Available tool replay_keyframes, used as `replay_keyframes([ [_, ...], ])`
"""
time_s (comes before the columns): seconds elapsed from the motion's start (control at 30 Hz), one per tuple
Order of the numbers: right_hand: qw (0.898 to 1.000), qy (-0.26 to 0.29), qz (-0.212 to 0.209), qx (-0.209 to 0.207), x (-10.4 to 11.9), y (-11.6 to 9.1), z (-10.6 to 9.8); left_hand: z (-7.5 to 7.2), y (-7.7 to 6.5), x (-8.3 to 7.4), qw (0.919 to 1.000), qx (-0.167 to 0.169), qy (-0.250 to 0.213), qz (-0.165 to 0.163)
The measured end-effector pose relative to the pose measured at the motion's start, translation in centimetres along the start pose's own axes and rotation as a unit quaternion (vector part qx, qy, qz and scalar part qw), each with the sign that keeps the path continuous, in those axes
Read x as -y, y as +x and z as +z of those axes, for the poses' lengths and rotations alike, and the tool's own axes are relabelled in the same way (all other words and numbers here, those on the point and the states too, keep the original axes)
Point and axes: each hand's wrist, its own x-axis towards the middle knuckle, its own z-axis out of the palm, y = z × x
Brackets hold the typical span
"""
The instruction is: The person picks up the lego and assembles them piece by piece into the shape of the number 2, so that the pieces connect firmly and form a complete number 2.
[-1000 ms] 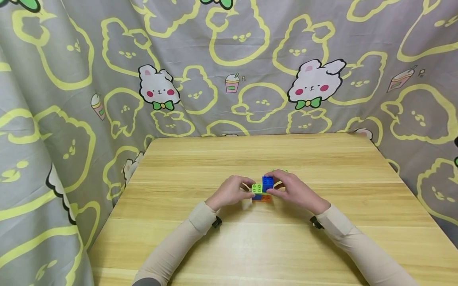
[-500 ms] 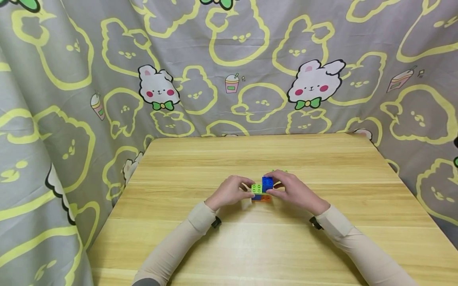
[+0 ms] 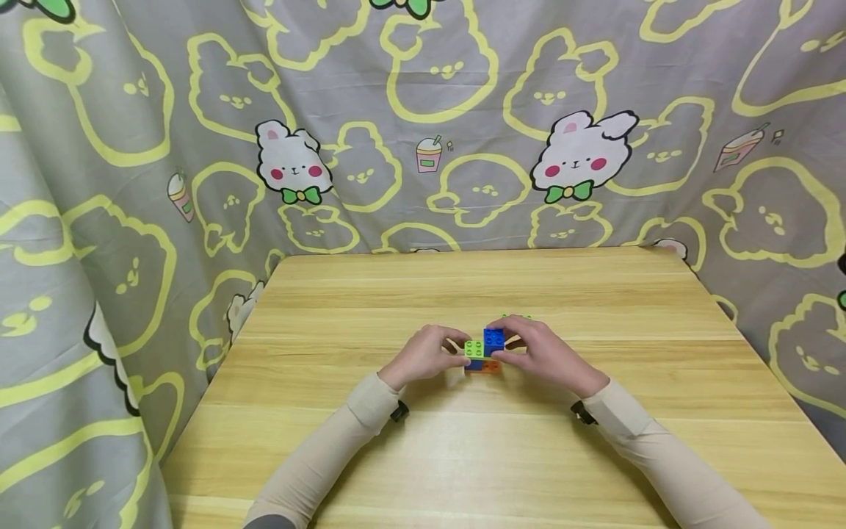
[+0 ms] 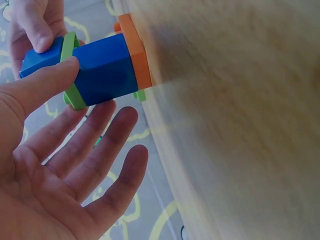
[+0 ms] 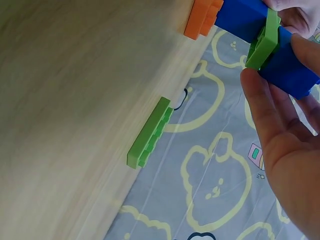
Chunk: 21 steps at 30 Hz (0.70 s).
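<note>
A small stack of toy building bricks stands on the table in front of both hands. Its base is a flat orange brick (image 3: 491, 366), with a taller blue brick (image 4: 107, 70) on the base's left end. Across that lies a thin light-green brick (image 3: 474, 349), whose right half reaches out over the orange one. My left hand (image 3: 428, 358) pinches the stack at the green brick's left end, thumb in front, its other fingers spread. With thumb and fingers, my right hand (image 3: 554, 358) grips an upper blue brick (image 3: 493, 342) at the green brick's right end.
Behind the right hand, a separate long green brick (image 5: 150, 134) lies on the wooden table (image 3: 423, 455). Patterned grey curtains (image 3: 410, 198) hang along the table's back and sides.
The upper blue brick has come down very slightly toward the green brick, still in the right hand's grip. Both hands otherwise keep nearly the same place.
</note>
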Motion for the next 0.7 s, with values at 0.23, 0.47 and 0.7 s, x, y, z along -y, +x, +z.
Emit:
replay_keyframes([
  [0.23,1.0,0.009,0.007,-0.001,-0.02,0.08,-0.03,0.0,-0.03,0.05,1.0,-0.001,0.001,-0.001],
  [0.47,1.0,0.009,-0.015,-0.008,-0.04,0.08,0.17,-0.05,-0.1,0.03,1.0,-0.003,0.0,0.004],
  [0.7,1.0,0.02,0.0,-0.004,-0.16,0.15,0.11,0.0,-0.04,0.06,1.0,-0.001,-0.004,0.001],
])
